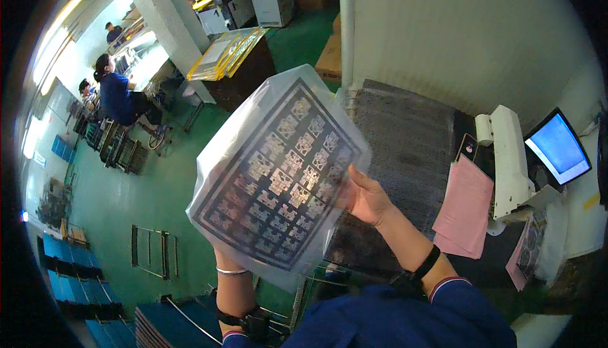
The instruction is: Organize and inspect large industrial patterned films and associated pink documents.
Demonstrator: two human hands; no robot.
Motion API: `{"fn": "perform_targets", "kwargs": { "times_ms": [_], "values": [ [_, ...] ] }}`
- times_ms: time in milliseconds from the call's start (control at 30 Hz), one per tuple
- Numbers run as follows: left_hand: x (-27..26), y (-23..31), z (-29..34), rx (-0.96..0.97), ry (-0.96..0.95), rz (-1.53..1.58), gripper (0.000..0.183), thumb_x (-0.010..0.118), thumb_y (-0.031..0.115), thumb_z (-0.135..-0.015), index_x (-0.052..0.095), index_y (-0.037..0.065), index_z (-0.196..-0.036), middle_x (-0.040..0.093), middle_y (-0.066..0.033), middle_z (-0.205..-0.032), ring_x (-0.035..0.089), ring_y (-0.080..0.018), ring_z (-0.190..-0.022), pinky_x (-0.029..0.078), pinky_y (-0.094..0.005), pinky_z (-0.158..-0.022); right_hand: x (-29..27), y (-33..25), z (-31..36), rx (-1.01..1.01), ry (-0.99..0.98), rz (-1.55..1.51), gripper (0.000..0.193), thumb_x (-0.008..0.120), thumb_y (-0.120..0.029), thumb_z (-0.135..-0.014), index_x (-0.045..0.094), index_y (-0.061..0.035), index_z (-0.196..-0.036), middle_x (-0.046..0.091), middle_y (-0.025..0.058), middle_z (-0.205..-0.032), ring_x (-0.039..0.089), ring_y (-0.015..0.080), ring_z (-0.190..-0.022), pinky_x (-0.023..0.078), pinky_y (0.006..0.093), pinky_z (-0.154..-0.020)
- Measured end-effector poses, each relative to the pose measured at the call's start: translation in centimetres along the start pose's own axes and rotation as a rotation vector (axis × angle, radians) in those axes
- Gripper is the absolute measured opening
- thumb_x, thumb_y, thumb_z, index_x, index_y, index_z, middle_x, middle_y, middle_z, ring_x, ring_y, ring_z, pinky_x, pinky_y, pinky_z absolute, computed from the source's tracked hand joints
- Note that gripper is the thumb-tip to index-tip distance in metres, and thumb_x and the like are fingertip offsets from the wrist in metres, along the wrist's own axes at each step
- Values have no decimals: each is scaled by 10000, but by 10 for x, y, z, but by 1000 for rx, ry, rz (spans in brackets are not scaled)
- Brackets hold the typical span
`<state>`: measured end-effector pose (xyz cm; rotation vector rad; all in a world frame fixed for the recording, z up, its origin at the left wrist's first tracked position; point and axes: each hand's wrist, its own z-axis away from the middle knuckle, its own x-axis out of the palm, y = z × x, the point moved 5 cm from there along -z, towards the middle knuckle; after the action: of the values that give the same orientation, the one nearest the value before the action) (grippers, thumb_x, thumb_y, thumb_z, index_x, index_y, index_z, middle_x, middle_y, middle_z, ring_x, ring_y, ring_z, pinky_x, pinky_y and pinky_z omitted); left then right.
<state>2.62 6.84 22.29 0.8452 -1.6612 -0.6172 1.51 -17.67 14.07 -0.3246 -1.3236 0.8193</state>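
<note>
A dark sheet printed with rows of pale square patterns (278, 180) is inside or behind a clear plastic sleeve (212, 164), held up tilted in front of me. My right hand (368, 199) grips its right edge, thumb on the front and the other fingers behind. From below, my left forearm reaches up behind the lower left of the sleeve. Through the plastic, my left hand (233, 199) shows only as a faint reddish patch, so its fingers cannot be made out.
A dark mat-covered worktop (399, 139) lies to the right, carrying pink papers (465, 205), a phone (467, 147) and a white machine (510, 164) beside a lit monitor (557, 145). Metal racks (152, 250) and blue panels (66, 253) stand at left. Several people sit farther back.
</note>
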Motion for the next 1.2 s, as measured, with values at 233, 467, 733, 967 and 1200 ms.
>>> {"fn": "perform_targets", "kwargs": {
  "times_ms": [233, 467, 733, 967, 1200],
  "values": [
    [0, -63, -11, -555, 72, 619, 652, 401, 487, -902, 334, -19, -1308, 382, -188, -1340, 389, -327, -1217, 316, -440, -1021, 15, -73, 78, -488, 126, 10, 285, 457, -239, -936, 482, -71, -1166, 572, 24, -1068, 589, 157, -936, 513, 335, -791],
    [75, -121, 50, -838, -280, 56, 450, 625, 105, -811, 434, 21, -1211, 577, -93, -1071, 576, -184, -955, 485, -332, -820, 28, -101, 157, -793, 325, 4, 275, 435, -203, -949, 460, -66, -1186, 541, 24, -1081, 517, 131, -1018, 416, 324, -913],
    [128, -100, 47, -609, -355, 7, 347, 484, 148, -914, 399, 33, -1230, 547, -44, -1044, 542, -145, -926, 462, -304, -813, 24, -117, 216, -868, 331, 81, 344, 374, -212, -959, 369, -60, -1268, 497, 95, -1208, 512, 226, -1091, 444, 414, -905],
    [127, -94, 48, -534, -322, 39, 426, 544, 127, -877, 390, 3, -1255, 529, -85, -1164, 523, -189, -1042, 416, -328, -913, 8, -141, 241, -872, 231, 112, 469, 355, -343, -951, 349, -43, -1312, 494, 115, -1229, 542, 251, -1063, 465, 438, -872],
    [109, -107, 55, -484, -417, -84, 373, 541, 109, -875, 437, 15, -1221, 563, -57, -1098, 533, -163, -1002, 419, -309, -882, -29, -173, 274, -688, 251, 366, 386, 530, -120, -885, 463, 18, -1239, 599, 86, -1085, 560, 131, -980, 425, 257, -875]
  ]
}}
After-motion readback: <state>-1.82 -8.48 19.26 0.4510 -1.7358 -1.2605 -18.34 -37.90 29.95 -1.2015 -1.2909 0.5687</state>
